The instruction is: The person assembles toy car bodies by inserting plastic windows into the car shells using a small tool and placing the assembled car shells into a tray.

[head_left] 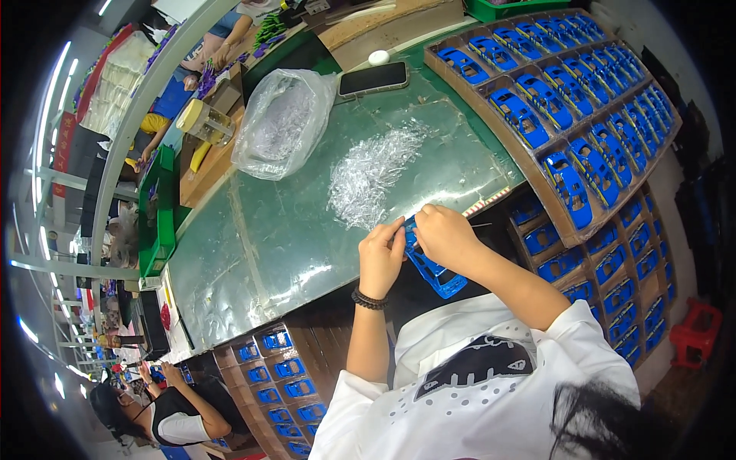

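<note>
Both hands work close together at the table's near edge on a blue toy car body [438, 277], which hangs tilted over my lap. My left hand [381, 261] pinches its far end between thumb and fingers. My right hand [443, 236] is closed at that same end, right next to the left; what its fingertips hold, if anything, is hidden. A thin pointed piece sticks out to the right of the right hand. Just beyond my hands lies a loose pile of small clear plastic pieces [369, 175] on the green tabletop [307, 230].
At the right, a brown tray [529, 172] holds rows of blue car bodies, with more trays below. Another such tray [295, 383] stands lower left. A clear bag [284, 126], a phone [373, 79] and a lidded jar [205, 123] lie farther back. Other people work at the left.
</note>
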Tool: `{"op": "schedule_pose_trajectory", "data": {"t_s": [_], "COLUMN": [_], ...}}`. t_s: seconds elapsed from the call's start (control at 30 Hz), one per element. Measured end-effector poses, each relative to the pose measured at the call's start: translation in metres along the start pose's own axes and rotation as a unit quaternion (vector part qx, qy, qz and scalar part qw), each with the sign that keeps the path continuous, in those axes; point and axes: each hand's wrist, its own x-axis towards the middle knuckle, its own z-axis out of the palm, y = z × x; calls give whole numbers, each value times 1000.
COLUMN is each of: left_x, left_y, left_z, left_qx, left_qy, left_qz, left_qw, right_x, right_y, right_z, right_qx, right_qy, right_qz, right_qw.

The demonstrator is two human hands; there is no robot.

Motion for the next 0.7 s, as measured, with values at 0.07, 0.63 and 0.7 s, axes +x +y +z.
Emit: {"op": "schedule_pose_trajectory", "data": {"t_s": [0.07, 0.63, 0.7], "left_x": [4, 6, 10], "left_y": [-7, -16, -17], "left_z": [-7, 2, 0], "left_qx": [-17, -5, 11], "left_qy": [-32, -8, -5], "left_qz": [63, 70, 72], "left_qw": [997, 997, 997], "right_x": [3, 8, 12], "right_y": [1, -6, -3], "right_z": [-2, 11, 17], "right_qx": [10, -104, -72], "right_qy": [-13, 15, 63], "right_qz": [-19, 3, 7], "right_qw": [1000, 994, 995]}}
